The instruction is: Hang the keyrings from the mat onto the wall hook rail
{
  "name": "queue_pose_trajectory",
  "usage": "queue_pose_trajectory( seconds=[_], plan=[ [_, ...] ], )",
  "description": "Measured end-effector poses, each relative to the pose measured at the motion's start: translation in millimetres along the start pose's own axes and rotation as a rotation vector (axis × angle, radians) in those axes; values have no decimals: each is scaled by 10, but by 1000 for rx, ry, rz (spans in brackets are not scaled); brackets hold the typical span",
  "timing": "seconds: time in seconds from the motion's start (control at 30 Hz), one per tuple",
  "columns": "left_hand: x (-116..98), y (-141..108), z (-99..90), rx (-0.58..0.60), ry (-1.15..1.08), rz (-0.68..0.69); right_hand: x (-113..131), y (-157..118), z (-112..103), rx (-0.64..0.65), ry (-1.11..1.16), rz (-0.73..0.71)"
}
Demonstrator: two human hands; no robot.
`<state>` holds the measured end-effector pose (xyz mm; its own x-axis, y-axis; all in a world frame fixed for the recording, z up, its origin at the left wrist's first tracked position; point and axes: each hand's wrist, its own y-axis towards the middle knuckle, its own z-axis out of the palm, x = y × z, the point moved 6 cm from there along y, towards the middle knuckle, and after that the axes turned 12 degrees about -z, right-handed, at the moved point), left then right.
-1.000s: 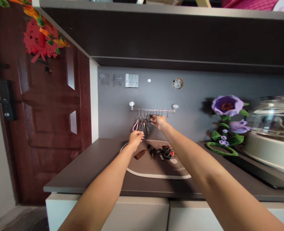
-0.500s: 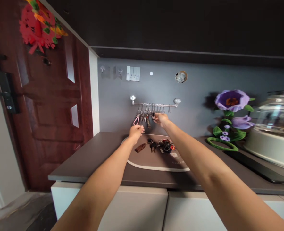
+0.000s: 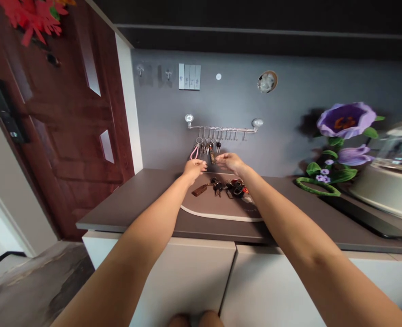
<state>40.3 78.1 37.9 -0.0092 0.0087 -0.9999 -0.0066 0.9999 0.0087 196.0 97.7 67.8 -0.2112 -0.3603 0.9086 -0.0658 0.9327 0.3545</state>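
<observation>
My left hand (image 3: 194, 170) hovers over the mat (image 3: 221, 211), just below a pink loop strap (image 3: 194, 153); its fingers are loosely bent, with nothing visible in them. To its right, my right hand (image 3: 231, 162) has its fingers stretched toward the hanging keys and seems to hold nothing. A black-headed key (image 3: 218, 146) hangs from the hook rail (image 3: 221, 129) just above that hand. Several key rings (image 3: 206, 146) and a dark patterned key fob (image 3: 212, 153) share the rail's left half. On the mat lie a brown key tag (image 3: 199, 190), loose keys (image 3: 217, 187) and a dark bunch of keys (image 3: 235, 188).
Purple artificial flowers (image 3: 345, 120) stand at the right beside a black phone-like slab (image 3: 367, 218) and a clear-domed white appliance (image 3: 384, 181). A dark cabinet (image 3: 255, 27) overhangs the counter (image 3: 119, 200). A reddish-brown door (image 3: 78, 136) is at the left.
My right hand has let go of the black-headed key, which now hangs on the rail, and drawn back below it. The whole view has tilted downward.
</observation>
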Motion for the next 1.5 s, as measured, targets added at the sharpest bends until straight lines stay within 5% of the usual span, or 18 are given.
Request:
queue_pose_trajectory(
  seconds=[0.3,0.6,1.0,1.5],
  plan=[
    [59,29,39,44,63,0,-276,-134,71,313,-218,35],
    [149,72,58,70,167,-22,-473,-77,70,268,-153,107],
    [151,32,71,79,228,-2,-443,-87,117,320,-305,57],
    [120,9,97,49,208,21,-394,-52,92,315,-169,9]
  ],
)
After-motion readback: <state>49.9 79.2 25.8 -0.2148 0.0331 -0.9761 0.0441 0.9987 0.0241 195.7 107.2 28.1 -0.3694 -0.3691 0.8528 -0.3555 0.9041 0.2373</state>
